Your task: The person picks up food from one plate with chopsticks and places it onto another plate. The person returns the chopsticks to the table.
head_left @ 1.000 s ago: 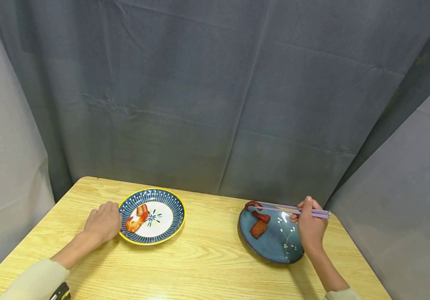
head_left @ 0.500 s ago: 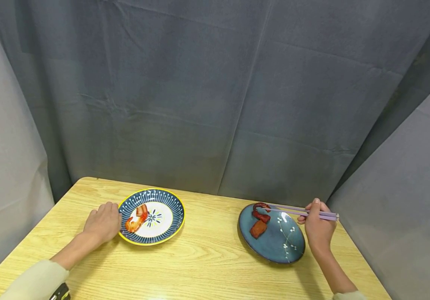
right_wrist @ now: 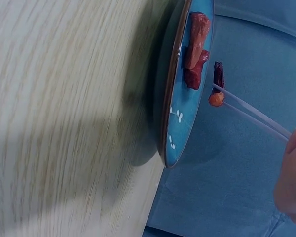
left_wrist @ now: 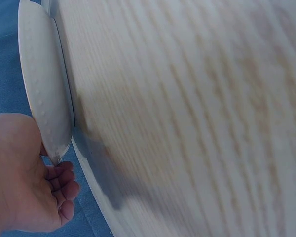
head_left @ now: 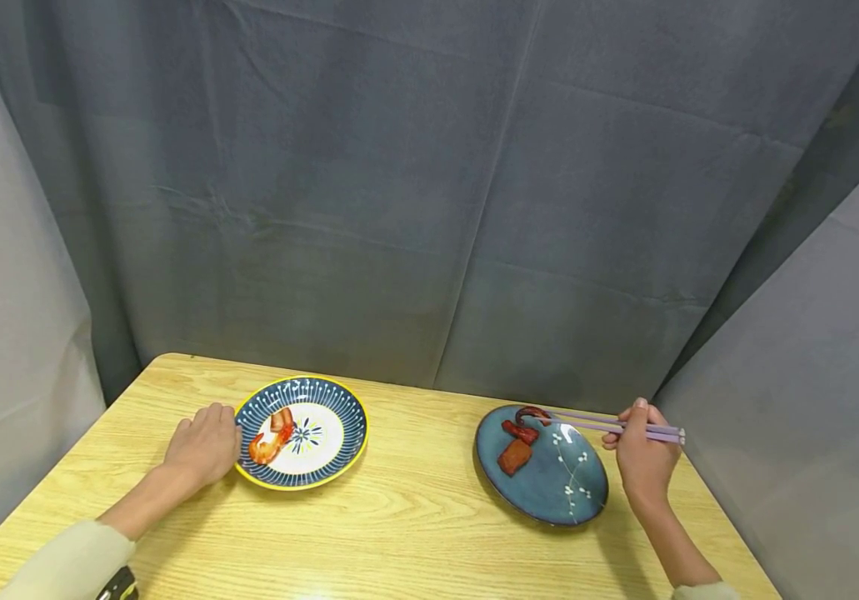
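With bent fingers and thumb, my left hand [head_left: 202, 448] grips the left rim of a blue-and-white patterned plate [head_left: 324, 433] with a yellow edge. An orange shrimp [head_left: 267, 449] and a piece resembling streaky pork [head_left: 282, 419] lie on it. At the right, my right hand [head_left: 645, 458] holds a pair of lilac chopsticks [head_left: 594, 423]. Their tips pinch a dark red curled food piece [right_wrist: 218, 79], raised off the blue plate [head_left: 549, 496] in the right wrist view. On that plate lie a small red piece [head_left: 521, 432] and a reddish-brown block [head_left: 515, 457].
Both plates stand on a wooden table [head_left: 399, 517], with bare wood between them. A grey curtain [head_left: 324, 208] hangs right behind the table's back edge. Paler cloth [head_left: 17, 250] closes off the left side, and similar cloth hangs at the right.
My right hand has shifted right with the chopsticks, carrying the curled piece from the blue plate's far left rim to over its back part. My left hand stays at the patterned plate's rim.
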A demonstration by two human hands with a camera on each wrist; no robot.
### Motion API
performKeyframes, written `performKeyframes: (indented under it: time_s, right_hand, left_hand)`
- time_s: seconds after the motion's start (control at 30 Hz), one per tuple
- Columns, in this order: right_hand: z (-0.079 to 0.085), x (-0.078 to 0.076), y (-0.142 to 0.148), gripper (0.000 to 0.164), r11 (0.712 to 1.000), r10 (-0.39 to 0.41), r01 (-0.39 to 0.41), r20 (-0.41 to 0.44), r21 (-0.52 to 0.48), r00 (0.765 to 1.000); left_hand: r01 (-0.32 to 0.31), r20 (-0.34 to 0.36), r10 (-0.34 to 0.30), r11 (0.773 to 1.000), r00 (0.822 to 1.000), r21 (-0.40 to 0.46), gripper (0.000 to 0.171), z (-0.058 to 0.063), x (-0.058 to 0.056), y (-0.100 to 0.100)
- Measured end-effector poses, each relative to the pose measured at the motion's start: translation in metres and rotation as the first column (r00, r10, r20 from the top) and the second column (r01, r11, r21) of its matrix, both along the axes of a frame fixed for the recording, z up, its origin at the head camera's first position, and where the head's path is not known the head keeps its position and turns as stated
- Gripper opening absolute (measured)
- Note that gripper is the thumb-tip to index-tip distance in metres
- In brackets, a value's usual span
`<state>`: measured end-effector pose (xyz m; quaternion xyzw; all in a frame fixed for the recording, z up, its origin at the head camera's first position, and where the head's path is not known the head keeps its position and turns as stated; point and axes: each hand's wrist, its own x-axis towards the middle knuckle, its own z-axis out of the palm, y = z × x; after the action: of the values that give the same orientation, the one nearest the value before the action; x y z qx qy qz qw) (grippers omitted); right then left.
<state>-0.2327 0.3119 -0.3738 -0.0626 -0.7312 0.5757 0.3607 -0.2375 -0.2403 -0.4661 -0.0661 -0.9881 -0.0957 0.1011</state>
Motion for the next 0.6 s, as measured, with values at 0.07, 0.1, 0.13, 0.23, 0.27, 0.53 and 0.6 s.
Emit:
performKeyframes:
  time_s: [0.07,0.1,0.13,0.23,0.27,0.53,0.6]
  right_hand:
    - [0.000,0.001,0.001,0.041,1.000,0.003,-0.003,-0.007,0.012,1.000]
    - [0.000,0.001,0.002,0.040,1.000,0.002,-0.002,-0.009,0.015,1.000]
    - [0.000,0.001,0.003,0.040,1.000,0.003,-0.002,-0.010,0.014,1.000]
    - [-0.002,0.000,0.007,0.041,1.000,-0.010,0.010,-0.004,0.023,1.000]
    - [-0.002,0.000,0.008,0.041,1.000,-0.016,0.016,-0.001,0.026,1.000]
    - [-0.005,0.002,0.016,0.041,0.999,-0.034,0.033,0.045,0.025,0.998]
    - [-0.004,0.004,0.016,0.041,0.999,-0.039,0.038,0.057,0.013,0.998]
  left_hand:
    - [-0.002,-0.002,0.002,1.000,1.000,0.002,0.020,0.000,0.000,0.000]
    - [-0.003,-0.004,0.003,1.000,1.000,0.001,0.020,0.000,0.001,0.001]
    - [-0.002,-0.007,0.002,1.000,1.000,0.001,0.019,0.000,0.001,0.001]
    - [-0.004,-0.007,0.004,1.000,1.000,-0.001,0.020,0.000,0.000,0.001]
    - [-0.005,-0.007,0.005,1.000,1.000,-0.002,0.020,-0.001,0.000,0.001]
    - [-0.004,-0.003,0.004,1.000,1.000,-0.017,0.022,-0.001,-0.001,0.000]
    - [-0.005,-0.005,0.005,1.000,1.000,-0.019,0.023,-0.001,0.000,0.000]
